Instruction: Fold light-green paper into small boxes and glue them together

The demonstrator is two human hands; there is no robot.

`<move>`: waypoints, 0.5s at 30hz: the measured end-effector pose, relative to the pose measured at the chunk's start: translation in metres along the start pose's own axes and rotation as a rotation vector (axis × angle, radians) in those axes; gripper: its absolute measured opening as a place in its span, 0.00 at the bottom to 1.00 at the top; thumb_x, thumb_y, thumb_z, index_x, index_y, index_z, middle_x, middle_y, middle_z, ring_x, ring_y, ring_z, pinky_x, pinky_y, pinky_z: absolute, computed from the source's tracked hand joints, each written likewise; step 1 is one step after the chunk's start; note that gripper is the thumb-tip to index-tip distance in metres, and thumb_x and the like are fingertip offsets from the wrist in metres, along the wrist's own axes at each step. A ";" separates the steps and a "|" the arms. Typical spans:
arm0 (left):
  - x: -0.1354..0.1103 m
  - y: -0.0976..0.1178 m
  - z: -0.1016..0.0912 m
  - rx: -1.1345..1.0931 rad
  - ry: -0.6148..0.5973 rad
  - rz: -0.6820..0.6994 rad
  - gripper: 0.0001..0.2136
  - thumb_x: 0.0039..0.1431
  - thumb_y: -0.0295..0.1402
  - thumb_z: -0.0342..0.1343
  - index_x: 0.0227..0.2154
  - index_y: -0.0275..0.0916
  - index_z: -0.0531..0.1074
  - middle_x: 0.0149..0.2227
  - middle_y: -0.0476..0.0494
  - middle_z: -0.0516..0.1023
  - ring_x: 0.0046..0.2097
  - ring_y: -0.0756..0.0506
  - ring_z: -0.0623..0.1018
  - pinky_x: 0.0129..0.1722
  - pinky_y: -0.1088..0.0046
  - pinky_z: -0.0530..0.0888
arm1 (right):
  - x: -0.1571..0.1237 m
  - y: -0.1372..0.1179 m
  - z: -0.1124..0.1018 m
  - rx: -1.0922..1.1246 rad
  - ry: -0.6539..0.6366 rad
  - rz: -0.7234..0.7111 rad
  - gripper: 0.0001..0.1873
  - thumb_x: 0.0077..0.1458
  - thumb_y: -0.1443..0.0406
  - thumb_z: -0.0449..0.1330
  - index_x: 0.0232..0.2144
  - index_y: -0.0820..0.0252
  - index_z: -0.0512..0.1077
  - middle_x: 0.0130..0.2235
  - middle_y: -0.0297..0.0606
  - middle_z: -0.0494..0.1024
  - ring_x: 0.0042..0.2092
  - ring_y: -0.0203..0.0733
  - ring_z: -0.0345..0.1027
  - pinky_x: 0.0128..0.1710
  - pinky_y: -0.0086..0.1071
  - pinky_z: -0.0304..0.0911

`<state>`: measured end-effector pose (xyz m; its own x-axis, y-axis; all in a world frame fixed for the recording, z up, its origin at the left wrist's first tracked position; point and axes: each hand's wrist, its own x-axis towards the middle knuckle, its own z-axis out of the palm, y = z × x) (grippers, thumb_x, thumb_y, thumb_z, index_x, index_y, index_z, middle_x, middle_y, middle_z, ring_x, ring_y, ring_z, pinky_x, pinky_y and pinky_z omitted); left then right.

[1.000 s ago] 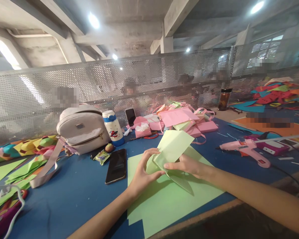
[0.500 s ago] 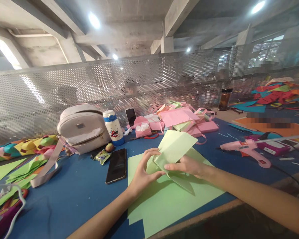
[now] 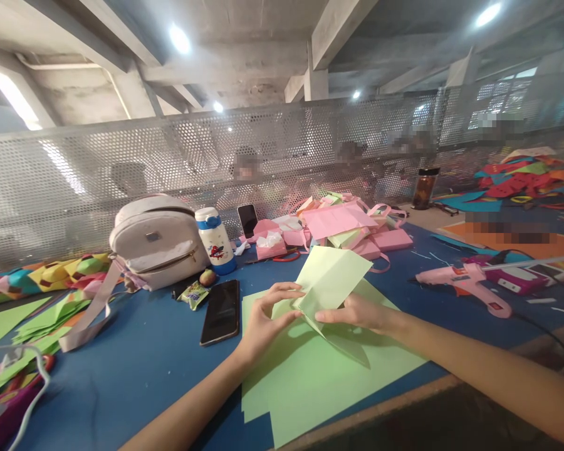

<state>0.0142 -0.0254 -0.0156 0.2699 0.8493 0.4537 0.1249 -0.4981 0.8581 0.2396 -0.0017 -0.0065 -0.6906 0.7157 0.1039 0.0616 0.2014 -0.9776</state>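
Observation:
Between my hands is a folded piece of light green paper (image 3: 334, 275), raised and tilted above the table. My left hand (image 3: 273, 316) pinches its left edge with thumb and fingers. On the other side, my right hand (image 3: 360, 313) grips the lower right part, thumb in front and the other fingers partly hidden behind the paper. A folded flap of it hangs down below my right thumb. Underneath lie large flat green sheets (image 3: 305, 401), overlapping on the blue table.
Left of the sheets lie a black phone (image 3: 220, 313) and a snack packet (image 3: 195, 294). A backpack (image 3: 157, 244) and a white bottle (image 3: 215, 241) stand behind. Pink paper pieces (image 3: 341, 219) are heaped at the back. A pink glue gun (image 3: 470, 282) rests on the right, its cord trailing.
My left fingers have shifted slightly along the folded paper's left edge, and its fold looks more pressed together. Both hands still hold it in nearly the same place.

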 end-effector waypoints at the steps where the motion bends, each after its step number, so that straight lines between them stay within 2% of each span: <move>1: 0.000 0.001 -0.001 -0.008 0.004 -0.008 0.12 0.54 0.41 0.67 0.39 0.43 0.82 0.48 0.38 0.78 0.53 0.36 0.75 0.57 0.57 0.68 | 0.000 0.001 0.000 0.001 -0.009 0.012 0.26 0.52 0.53 0.66 0.49 0.60 0.74 0.52 0.43 0.78 0.54 0.54 0.69 0.56 0.48 0.63; 5: 0.000 0.004 -0.001 -0.027 0.028 -0.046 0.08 0.54 0.39 0.66 0.35 0.43 0.83 0.44 0.39 0.80 0.48 0.38 0.78 0.53 0.58 0.71 | -0.001 0.001 0.000 0.029 -0.010 0.067 0.26 0.50 0.51 0.67 0.46 0.61 0.76 0.49 0.44 0.79 0.52 0.55 0.70 0.54 0.49 0.63; 9: -0.002 0.006 0.000 -0.038 0.053 -0.072 0.07 0.54 0.39 0.66 0.30 0.43 0.84 0.42 0.39 0.80 0.46 0.39 0.78 0.51 0.59 0.71 | -0.001 -0.003 0.003 0.166 0.031 0.074 0.26 0.48 0.53 0.69 0.47 0.59 0.75 0.49 0.43 0.79 0.52 0.54 0.70 0.54 0.47 0.64; 15: -0.003 0.008 0.003 0.006 0.085 -0.070 0.06 0.53 0.38 0.67 0.26 0.42 0.82 0.40 0.41 0.80 0.44 0.40 0.78 0.52 0.60 0.69 | -0.001 -0.008 0.009 0.318 0.096 0.104 0.28 0.46 0.54 0.71 0.48 0.60 0.74 0.47 0.43 0.80 0.47 0.51 0.73 0.48 0.43 0.67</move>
<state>0.0173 -0.0320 -0.0110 0.1785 0.8939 0.4113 0.1461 -0.4374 0.8873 0.2330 -0.0102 -0.0009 -0.6207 0.7841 0.0026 -0.1101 -0.0839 -0.9904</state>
